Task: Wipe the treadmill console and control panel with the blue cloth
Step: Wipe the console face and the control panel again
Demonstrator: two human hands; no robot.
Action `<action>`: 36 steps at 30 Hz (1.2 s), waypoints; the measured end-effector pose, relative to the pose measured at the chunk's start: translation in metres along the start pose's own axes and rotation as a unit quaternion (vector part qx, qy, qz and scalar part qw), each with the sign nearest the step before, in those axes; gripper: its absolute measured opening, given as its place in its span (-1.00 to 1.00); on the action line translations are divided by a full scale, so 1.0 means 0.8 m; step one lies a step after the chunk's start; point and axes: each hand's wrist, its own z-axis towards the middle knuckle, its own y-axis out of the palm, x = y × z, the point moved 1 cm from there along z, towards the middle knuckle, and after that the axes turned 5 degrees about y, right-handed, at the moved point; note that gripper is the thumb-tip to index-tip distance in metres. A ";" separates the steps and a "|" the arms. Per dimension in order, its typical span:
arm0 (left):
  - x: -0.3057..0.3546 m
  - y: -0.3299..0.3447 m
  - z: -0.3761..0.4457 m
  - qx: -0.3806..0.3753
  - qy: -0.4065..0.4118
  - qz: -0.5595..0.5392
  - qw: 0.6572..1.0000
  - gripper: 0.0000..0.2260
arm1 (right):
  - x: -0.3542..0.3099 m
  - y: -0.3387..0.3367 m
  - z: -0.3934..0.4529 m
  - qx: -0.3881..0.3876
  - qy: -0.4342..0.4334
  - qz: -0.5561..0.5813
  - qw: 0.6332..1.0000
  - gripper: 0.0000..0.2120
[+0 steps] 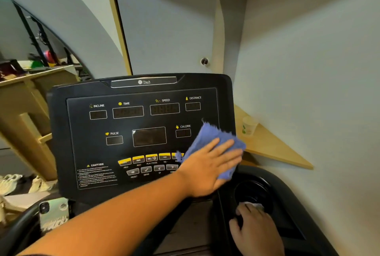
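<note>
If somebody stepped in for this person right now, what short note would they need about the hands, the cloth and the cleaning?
Left hand: fingers straight, pressing the blue cloth flat against the lower right corner of the control panel, partly over the yellow buttons.
Right hand: at the cup holder on the console's right side, fingers on something white; I cannot tell what it is or whether it is gripped.
Done: cannot be judged from one picture; only the right corner is under the cloth.
Left: the display windows, the buttons, the caution label area and the top edge.
</note>
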 end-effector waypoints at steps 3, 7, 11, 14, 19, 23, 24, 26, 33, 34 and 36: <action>0.003 0.015 -0.056 -0.048 0.070 -0.023 0.996 -0.47 | 0.000 0.006 -0.001 0.031 0.004 -0.004 1.000 -0.75; -0.022 0.005 -0.117 -0.092 0.082 -0.033 0.992 -0.48 | 0.004 0.005 0.000 0.027 -0.009 -0.022 0.999 -0.59; -0.049 -0.004 -0.181 -0.120 0.061 -0.026 0.991 -0.46 | 0.005 0.004 -0.002 0.018 -0.023 -0.007 1.000 -0.66; -0.065 -0.005 -0.210 -0.142 0.075 -0.006 0.987 -0.46 | 0.004 0.002 -0.004 0.020 -0.020 -0.001 1.000 -0.66; -0.061 -0.001 -0.181 -0.114 0.079 -0.008 0.990 -0.47 | 0.001 0.003 -0.004 0.024 -0.022 -0.003 0.999 -0.65; -0.038 0.008 -0.089 -0.063 0.100 0.001 0.993 -0.48 | 0.001 0.004 -0.006 0.028 -0.014 -0.005 0.999 -0.68; -0.029 0.009 -0.061 -0.049 0.101 0.002 0.994 -0.48 | 0.001 0.003 -0.006 0.028 -0.011 -0.014 0.999 -0.69; -0.009 0.011 -0.020 -0.034 0.090 0.000 0.995 -0.48 | 0.000 0.004 -0.007 0.032 -0.008 -0.028 0.999 -0.72; -0.018 0.020 -0.111 -0.027 0.057 0.000 0.998 -0.48 | -0.003 -0.001 -0.009 0.028 -0.004 0.000 1.000 -0.78; -0.024 0.020 -0.143 -0.033 0.039 -0.004 0.999 -0.48 | -0.005 -0.003 -0.009 0.026 -0.007 -0.002 1.000 -0.81; -0.037 0.017 -0.209 -0.054 0.005 -0.019 0.998 -0.48 | -0.008 -0.006 -0.010 0.018 -0.010 -0.010 1.000 -0.88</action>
